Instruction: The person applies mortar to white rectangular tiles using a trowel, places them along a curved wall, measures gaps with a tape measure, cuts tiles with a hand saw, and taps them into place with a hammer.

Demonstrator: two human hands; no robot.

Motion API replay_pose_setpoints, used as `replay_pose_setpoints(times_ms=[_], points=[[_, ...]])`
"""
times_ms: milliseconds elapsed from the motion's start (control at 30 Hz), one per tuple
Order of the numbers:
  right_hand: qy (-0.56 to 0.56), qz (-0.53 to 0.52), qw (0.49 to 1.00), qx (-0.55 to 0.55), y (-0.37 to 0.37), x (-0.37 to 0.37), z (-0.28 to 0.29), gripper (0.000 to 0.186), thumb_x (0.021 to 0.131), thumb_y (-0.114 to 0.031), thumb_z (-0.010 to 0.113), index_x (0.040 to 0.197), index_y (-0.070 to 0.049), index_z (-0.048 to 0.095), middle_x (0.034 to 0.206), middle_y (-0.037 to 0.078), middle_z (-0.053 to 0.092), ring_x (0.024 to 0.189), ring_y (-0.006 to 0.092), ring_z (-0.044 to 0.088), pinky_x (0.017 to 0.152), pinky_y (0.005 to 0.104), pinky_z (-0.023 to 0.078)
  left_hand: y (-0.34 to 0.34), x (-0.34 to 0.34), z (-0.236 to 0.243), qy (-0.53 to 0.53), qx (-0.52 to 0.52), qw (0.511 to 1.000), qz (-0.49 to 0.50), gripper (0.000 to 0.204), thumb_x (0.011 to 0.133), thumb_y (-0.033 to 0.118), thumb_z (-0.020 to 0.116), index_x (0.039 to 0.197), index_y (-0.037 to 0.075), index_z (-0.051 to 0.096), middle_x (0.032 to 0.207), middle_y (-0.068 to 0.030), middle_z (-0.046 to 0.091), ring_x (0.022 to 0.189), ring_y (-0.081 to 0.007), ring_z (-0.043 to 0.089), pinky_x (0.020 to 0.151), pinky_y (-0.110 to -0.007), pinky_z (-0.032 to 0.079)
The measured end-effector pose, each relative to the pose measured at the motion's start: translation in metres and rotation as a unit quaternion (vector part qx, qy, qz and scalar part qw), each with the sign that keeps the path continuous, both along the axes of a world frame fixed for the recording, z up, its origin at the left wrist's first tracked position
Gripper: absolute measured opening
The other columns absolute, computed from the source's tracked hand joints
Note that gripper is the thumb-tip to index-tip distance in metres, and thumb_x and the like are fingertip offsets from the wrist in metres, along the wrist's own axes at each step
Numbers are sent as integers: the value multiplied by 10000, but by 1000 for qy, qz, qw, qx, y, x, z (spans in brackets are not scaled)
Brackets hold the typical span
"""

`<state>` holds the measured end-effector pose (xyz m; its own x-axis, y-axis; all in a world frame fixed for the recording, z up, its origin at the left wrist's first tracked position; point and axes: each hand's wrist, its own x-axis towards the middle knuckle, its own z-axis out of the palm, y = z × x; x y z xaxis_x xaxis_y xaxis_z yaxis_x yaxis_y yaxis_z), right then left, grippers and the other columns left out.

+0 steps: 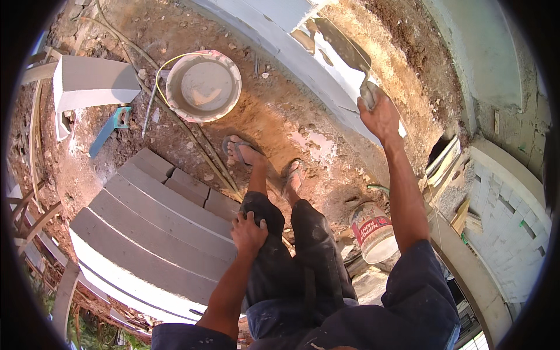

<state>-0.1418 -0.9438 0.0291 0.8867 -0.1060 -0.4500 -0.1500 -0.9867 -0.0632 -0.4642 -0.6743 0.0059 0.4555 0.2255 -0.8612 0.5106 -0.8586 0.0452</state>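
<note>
The right hand (379, 111) grips a mortar-smeared metal trowel (348, 49) atop the white block wall (280, 49), only patchily coated; the left hand (248, 234) lies open on a knee (265, 205). Grey oblong blocks (157, 219), unlaid, face the wall.

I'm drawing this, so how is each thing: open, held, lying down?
Trowel: held in the right hand
Left hand: resting on the left leg
Round tub: open, grey mix inside
Blue tool: lying on the ground
Grey blocks: lying side by side
Labelled bucket: can't tell if upright
</note>
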Motion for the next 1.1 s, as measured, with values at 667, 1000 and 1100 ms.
replay_pose_setpoints(times_ms=[667, 1000, 1100], points=[[-225, -222, 948, 32, 9, -151, -149, 626, 859, -231, 586, 1393, 34, 395, 1202, 359, 482, 1045, 487, 534, 911, 525, 449, -19, -24, -16, 1, -6, 1000, -4, 462, 847, 358, 594, 1217, 82, 568, 1286, -186, 494, 1204, -382, 461, 988, -507, 396], [-290, -218, 916, 169, 234, -143, -273, 522, 856, -266, 626, 1222, 88, 509, 1187, 396, 464, 1088, 489, 506, 942, 530, 407, 11, -10, -13, 27, -38, 998, 44, 465, 863, 372, 572, 1229, 85, 568, 1325, -174, 484, 1226, -372, 451, 1011, -506, 373], [-165, -220, 933, 233, 259, -165, -269, 481, 844, -297, 632, 1189, 32, 569, 1149, 327, 549, 1058, 441, 570, 904, 486, 461, 20, -11, -15, 4, -37, 998, 50, 470, 867, 379, 570, 1236, 87, 565, 1319, -176, 489, 1224, -374, 453, 999, -511, 383]])
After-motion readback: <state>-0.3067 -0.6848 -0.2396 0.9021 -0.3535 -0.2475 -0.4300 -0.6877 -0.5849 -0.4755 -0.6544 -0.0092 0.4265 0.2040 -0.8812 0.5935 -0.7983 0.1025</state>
